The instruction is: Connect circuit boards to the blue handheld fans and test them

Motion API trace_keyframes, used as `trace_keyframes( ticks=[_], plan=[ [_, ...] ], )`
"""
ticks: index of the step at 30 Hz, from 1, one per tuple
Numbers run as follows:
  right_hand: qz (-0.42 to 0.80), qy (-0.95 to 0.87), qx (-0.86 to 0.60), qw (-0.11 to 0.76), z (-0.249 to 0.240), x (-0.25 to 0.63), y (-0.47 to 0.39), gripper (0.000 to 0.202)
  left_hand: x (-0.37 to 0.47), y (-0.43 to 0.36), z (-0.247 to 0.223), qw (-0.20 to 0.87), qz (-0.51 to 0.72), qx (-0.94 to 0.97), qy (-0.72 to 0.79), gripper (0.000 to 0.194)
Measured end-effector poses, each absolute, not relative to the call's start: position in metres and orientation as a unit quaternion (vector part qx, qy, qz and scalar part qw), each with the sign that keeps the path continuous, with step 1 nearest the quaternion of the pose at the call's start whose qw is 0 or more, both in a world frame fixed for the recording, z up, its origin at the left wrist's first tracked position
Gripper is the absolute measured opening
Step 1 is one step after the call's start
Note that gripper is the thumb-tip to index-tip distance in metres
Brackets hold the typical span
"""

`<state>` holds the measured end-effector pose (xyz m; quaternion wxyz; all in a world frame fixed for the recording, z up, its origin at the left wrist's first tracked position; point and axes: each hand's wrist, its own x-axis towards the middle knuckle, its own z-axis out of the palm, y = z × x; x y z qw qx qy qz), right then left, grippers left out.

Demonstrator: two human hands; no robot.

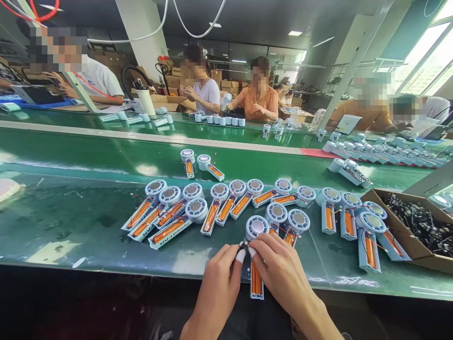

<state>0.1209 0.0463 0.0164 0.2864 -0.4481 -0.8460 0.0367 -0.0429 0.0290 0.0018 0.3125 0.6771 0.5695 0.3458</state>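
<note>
My left hand [221, 278] is closed in a pinch on a small black part [242, 245] with a pale end. Against that end, the fingertips of my right hand [279, 262] are also pinched together; what lies between them is too small to make out. White covers wrap both thumb tips. Just beyond my fingers is the round head of a handheld fan [257, 228]. Its opened handle [256, 283], with an orange battery inside, points toward me beneath my hands. Two more fans stand close behind, partly hidden by my right hand.
Several opened fans [170, 194] lie in rows across the green bench [106, 255]. A cardboard box [417, 257] full of small black parts stands at the right. Two fans [204, 162] rest farther back. Across the line, several people sit at work behind white cylindrical parts [222, 121].
</note>
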Motion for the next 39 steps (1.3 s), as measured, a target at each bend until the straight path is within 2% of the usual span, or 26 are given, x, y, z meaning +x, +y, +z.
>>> trace_keyframes(
  ticks=[6, 11, 17, 22, 29, 39],
  plan=[
    [0.032, -0.847, -0.463, 0.261, 0.018, 0.119, 0.045, 0.018, -0.046, 0.027, 0.003, 0.251, 0.271, 0.720, 0.587, 0.034],
    [0.059, -0.846, -0.461, 0.263, 0.021, 0.120, 0.045, 0.017, -0.047, 0.025, 0.008, 0.271, 0.273, 0.717, 0.582, 0.029],
    [0.028, -0.836, -0.466, 0.288, 0.012, 0.115, 0.044, 0.020, -0.046, 0.022, 0.009, 0.273, 0.270, 0.721, 0.577, 0.026],
    [0.137, -0.808, -0.455, 0.349, 0.006, 0.117, 0.045, 0.021, -0.052, 0.029, 0.012, 0.312, 0.292, 0.729, 0.536, 0.027],
    [0.279, -0.803, -0.416, 0.324, 0.021, 0.135, 0.056, 0.024, -0.066, 0.040, 0.014, 0.338, 0.285, 0.761, 0.474, 0.028],
    [0.284, -0.821, -0.395, 0.297, 0.011, 0.141, 0.056, 0.019, -0.066, 0.038, 0.009, 0.348, 0.256, 0.772, 0.466, 0.027]
  ],
)
